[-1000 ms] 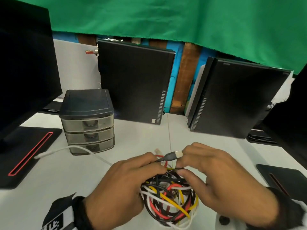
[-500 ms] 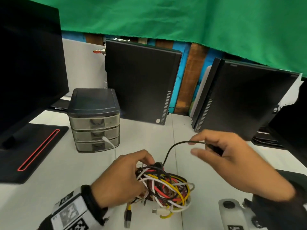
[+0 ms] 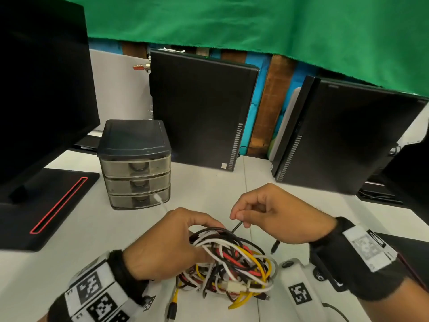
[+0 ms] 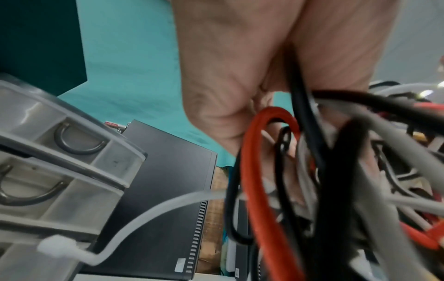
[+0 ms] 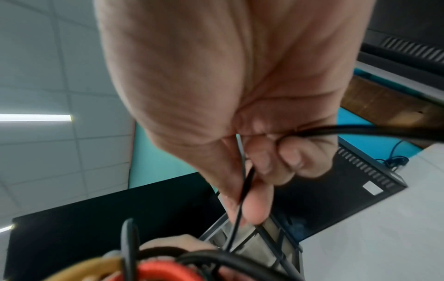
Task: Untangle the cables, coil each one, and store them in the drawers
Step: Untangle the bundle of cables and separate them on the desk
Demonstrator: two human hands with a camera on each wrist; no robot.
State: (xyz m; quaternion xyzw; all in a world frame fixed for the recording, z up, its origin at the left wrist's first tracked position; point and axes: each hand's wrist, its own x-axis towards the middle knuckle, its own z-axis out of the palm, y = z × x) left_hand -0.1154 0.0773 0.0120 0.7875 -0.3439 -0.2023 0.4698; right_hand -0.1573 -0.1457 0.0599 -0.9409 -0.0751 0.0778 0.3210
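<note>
Black thin cable (image 3: 236,226) is pinched in the right hand (image 3: 274,214) while the left hand (image 3: 167,245) clutches the multicoloured cable tangle (image 3: 232,263) in front of the closed grey plastic three-drawer unit (image 3: 137,168) — tugging could cinch a knot.

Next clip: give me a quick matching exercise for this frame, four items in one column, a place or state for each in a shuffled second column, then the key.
Items
1. left hand
2. right hand
3. drawer unit
4. yellow cable

States
A. all three drawers closed
B. pinches a thin black cable
C. woven through the bundle
D. grips the cable tangle on the table

Pairs: 1-D, 2-B, 3-A, 4-C
</note>
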